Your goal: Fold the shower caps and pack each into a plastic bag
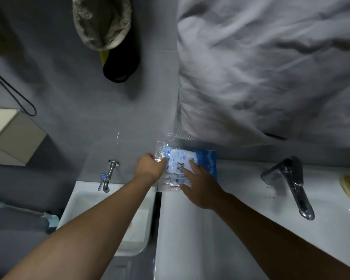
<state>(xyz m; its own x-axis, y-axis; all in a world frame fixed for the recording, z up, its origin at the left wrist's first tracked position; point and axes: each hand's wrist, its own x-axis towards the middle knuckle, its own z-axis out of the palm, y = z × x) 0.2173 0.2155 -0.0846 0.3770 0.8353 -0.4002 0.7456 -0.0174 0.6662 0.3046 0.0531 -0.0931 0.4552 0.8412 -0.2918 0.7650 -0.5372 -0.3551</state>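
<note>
Clear plastic bag with blue-white printed contents sits on the back ledge of the white basin, about 12 o'clock from both arms. Left hand fingers curled shut on the bag's left edge. Right hand fingers flat and spread, pressing its right side. Dark faucet at 3 o'clock, chrome tap at 9.

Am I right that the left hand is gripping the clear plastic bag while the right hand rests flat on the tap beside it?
Not quite. In the head view the left hand does grip the clear plastic bag, but the right hand rests flat on the bag's barcode label, not on the tap, which stands untouched further right.
</note>
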